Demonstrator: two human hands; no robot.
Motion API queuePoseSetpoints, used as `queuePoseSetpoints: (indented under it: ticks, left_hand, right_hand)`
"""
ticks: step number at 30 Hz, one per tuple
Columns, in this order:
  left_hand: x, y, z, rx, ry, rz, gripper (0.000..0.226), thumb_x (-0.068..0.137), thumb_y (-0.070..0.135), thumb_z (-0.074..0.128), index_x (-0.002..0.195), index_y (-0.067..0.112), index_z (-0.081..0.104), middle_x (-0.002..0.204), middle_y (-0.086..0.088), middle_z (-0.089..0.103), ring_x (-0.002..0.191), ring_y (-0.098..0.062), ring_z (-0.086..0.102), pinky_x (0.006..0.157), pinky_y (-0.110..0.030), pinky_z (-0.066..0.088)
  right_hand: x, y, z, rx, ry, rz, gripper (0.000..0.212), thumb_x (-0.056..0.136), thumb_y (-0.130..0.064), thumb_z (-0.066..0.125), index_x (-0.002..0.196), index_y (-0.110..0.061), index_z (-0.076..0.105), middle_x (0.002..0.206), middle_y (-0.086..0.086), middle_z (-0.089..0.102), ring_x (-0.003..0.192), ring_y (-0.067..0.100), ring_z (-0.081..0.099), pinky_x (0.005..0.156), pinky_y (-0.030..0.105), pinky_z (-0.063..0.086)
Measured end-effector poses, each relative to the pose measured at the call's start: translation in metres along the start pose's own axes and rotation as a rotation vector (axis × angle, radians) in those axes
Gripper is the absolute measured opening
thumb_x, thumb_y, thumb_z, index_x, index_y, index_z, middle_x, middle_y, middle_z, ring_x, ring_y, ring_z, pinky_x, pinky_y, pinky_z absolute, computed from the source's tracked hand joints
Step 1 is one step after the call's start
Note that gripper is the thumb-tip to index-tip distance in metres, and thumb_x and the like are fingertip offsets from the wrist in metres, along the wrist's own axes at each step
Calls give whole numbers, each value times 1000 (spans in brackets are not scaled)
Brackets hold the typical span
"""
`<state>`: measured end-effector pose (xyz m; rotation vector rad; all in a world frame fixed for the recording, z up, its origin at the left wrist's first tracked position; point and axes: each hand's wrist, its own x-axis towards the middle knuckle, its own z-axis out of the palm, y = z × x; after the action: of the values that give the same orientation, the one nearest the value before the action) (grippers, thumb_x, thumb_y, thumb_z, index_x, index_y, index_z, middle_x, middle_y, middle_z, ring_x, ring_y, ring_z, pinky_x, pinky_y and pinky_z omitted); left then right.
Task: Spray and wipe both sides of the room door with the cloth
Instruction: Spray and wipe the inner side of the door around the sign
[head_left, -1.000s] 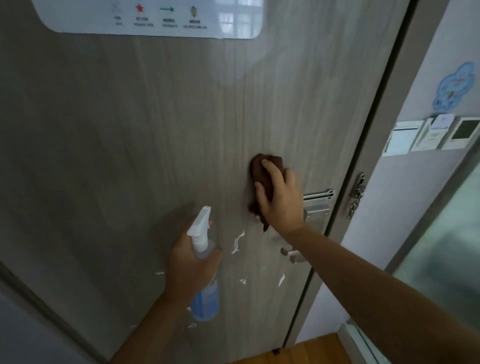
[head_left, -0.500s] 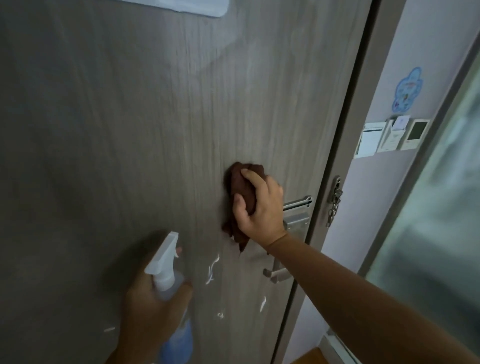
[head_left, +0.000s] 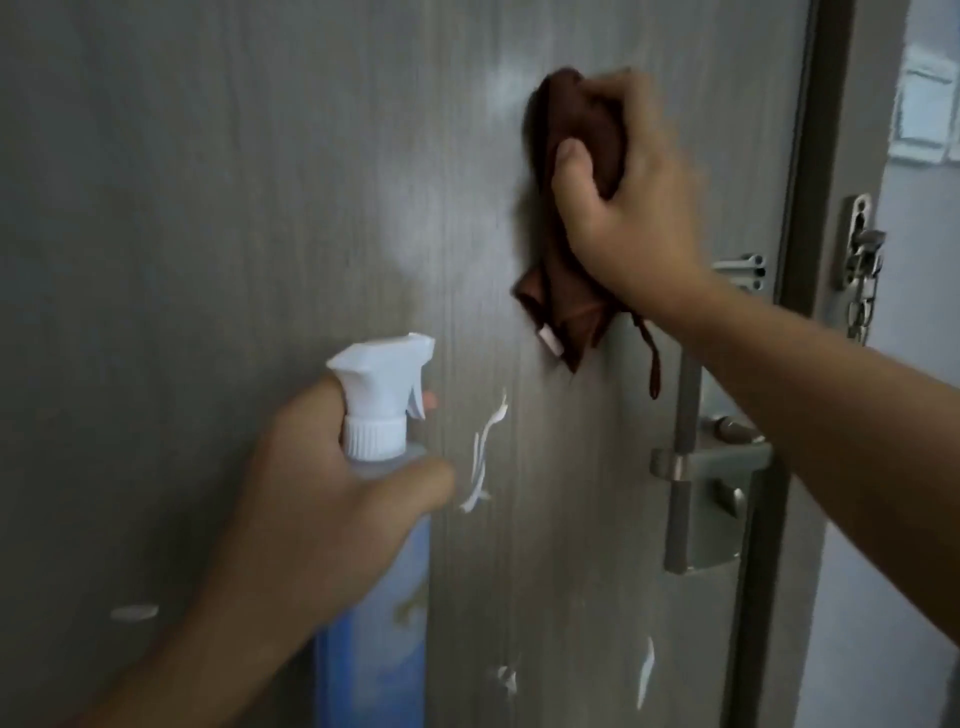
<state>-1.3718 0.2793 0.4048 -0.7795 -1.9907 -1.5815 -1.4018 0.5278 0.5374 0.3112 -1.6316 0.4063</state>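
The grey wood-grain door (head_left: 208, 208) fills most of the head view. My right hand (head_left: 628, 197) grips a bunched brown cloth (head_left: 566, 130) and presses it against the door above the metal lever handle (head_left: 696, 483). A loose corner of the cloth hangs below my palm. My left hand (head_left: 322, 509) holds a spray bottle (head_left: 374, 597) of blue liquid with a white trigger head, its nozzle pointing right along the door. White scuffs or peeling marks (head_left: 483, 457) show on the door between the bottle and the handle.
The door's edge and frame (head_left: 810, 260) run down the right side. A chain lock (head_left: 862, 270) hangs on the frame. Pale wall with blurred switch panels (head_left: 924, 114) lies beyond at the far right.
The view has closed in on the door and tilted down. My right hand has slid the cloth up, away from the handle. My left hand has come up with the bottle.
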Motion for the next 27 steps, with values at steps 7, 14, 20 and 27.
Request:
queuePoseSetpoints:
  ticks: [7,14,20,27]
  left_hand:
    - [-40,-25,19,-83,33,160,32,53,20,75,85,13,74,89,-14,76,77,-25,73,72,-46,59]
    - [-60,-41,36,-85,72,69,44,43,34,73,80,10,70,76,-13,71,67,-18,64,66,-52,56]
    - [-57,-33,50,-60,48,92,43,45,35,71,83,14,67,70,0,67,64,-15,59,66,-41,52]
    - [-52,-17,58,38,144,128,34,53,27,73,83,14,67,67,2,68,56,-11,57,57,-35,49]
  right_hand:
    - [0,-3,-2,-42,-58,9,43,99,-42,50,136,-20,49,114,3,65,100,25,64,87,42,53]
    - [-18,-24,-9,-219,-180,27,43,101,-40,51,141,-28,48,122,17,59,105,41,61,86,47,54]
    - [-62,-17,-27,-344,-257,-79,44,98,-34,56,142,-33,50,118,16,57,106,44,58,82,45,49]
    - [-94,-4,-25,-356,-233,-44,46,100,-34,55,145,-29,48,117,15,58,106,43,56,76,41,44]
